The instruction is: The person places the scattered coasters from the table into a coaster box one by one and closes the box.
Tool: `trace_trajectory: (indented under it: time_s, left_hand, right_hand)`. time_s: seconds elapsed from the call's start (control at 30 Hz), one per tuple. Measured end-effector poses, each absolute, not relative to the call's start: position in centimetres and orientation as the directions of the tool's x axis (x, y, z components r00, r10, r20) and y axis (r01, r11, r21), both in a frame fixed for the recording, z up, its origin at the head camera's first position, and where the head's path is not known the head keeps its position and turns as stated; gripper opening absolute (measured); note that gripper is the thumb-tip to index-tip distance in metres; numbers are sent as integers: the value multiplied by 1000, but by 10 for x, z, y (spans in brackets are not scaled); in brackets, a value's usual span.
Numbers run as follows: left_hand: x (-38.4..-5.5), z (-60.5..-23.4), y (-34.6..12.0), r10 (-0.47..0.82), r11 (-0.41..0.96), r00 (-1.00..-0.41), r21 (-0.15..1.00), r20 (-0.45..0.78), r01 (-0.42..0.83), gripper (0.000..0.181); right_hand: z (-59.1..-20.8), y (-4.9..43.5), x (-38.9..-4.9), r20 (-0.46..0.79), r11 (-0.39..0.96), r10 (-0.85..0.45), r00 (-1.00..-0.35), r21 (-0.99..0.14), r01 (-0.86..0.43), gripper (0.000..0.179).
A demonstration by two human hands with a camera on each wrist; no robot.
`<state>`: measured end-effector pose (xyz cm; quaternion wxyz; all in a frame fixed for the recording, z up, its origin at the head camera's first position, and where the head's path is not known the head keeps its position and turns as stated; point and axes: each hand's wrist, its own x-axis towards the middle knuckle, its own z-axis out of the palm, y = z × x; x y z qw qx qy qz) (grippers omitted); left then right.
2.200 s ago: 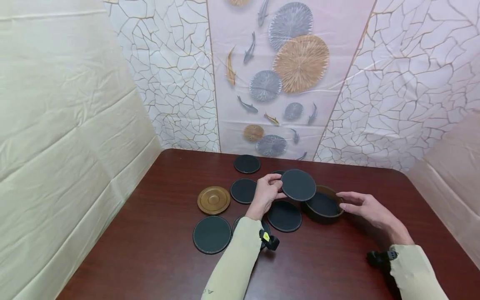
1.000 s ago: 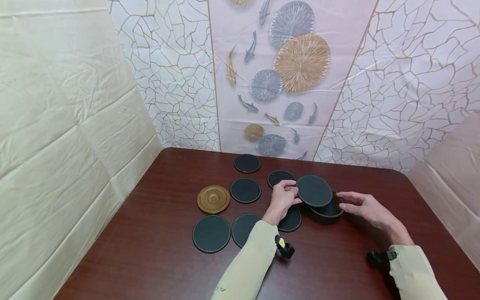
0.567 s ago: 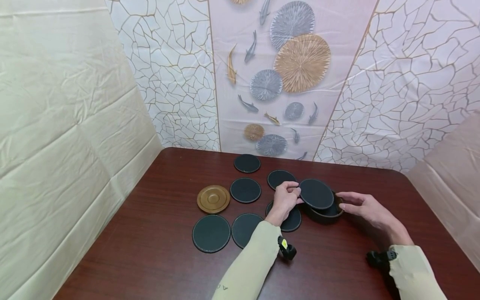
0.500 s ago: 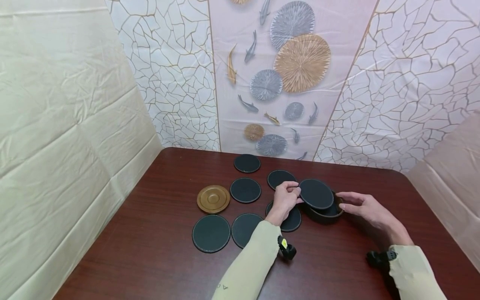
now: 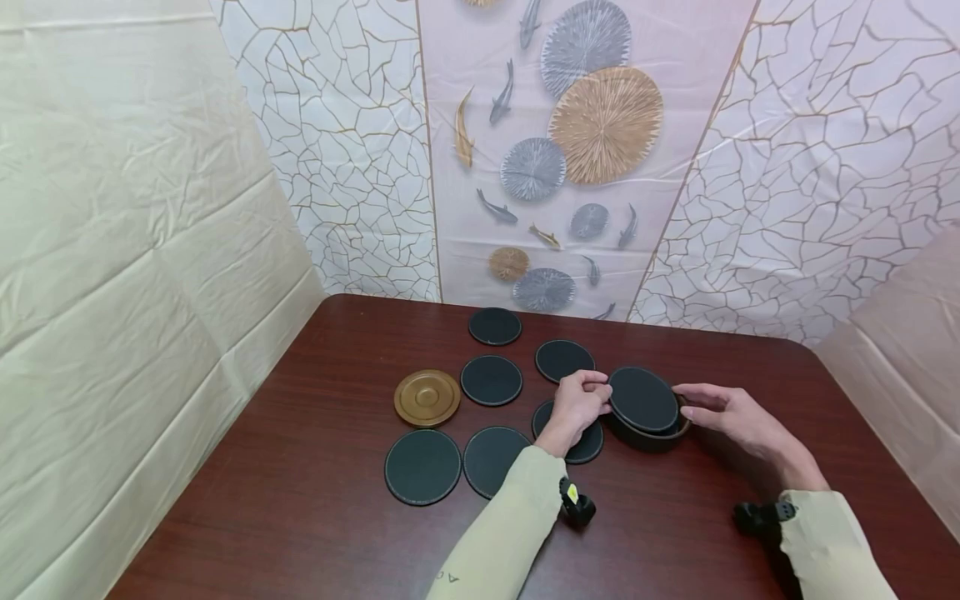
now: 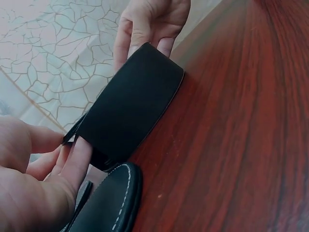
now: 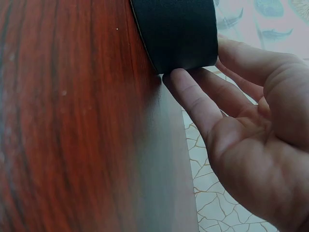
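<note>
My left hand [image 5: 579, 408] pinches the left edge of a black round coaster [image 5: 643, 400]. The coaster lies tilted over the mouth of a round black coaster holder [image 5: 647, 442] with a brown inside, covering most of the opening. On the holder's right side my right hand [image 5: 738, 421] grips the wall, thumb and fingers around it. The left wrist view shows the holder's dark outer wall [image 6: 130, 101] between both hands, with left fingertips [image 6: 83, 150] at its rim. From the right wrist, fingers [image 7: 193, 99] touch the wall.
Several black coasters lie flat left of the holder, one [image 5: 569, 429] partly under my left hand and another [image 5: 564, 360] behind it. A bronze-coloured round lid [image 5: 427, 398] lies further left. The brown table [image 5: 315, 500] ends at a patterned cloth backdrop [image 5: 360, 167].
My left hand has carried the coaster rightward and down, from beside the holder to over its mouth. My right hand has stayed at the holder's side.
</note>
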<state>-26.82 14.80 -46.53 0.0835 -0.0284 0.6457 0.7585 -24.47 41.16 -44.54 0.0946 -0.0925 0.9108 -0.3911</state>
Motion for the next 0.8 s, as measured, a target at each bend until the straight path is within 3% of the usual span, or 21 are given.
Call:
trace_trajectory:
  time_s: [0.43, 0.8]
  left_hand:
    - [-264, -462, 145, 173, 97, -979, 991, -108, -92, 12]
    - [-267, -450, 124, 279, 222, -956, 975, -86, -23, 20]
  right_hand:
    - [-444, 411, -241, -78, 660, -237, -968, -745, -101, 57]
    - [-441, 412, -241, -108, 659, -260, -960, -746, -95, 60]
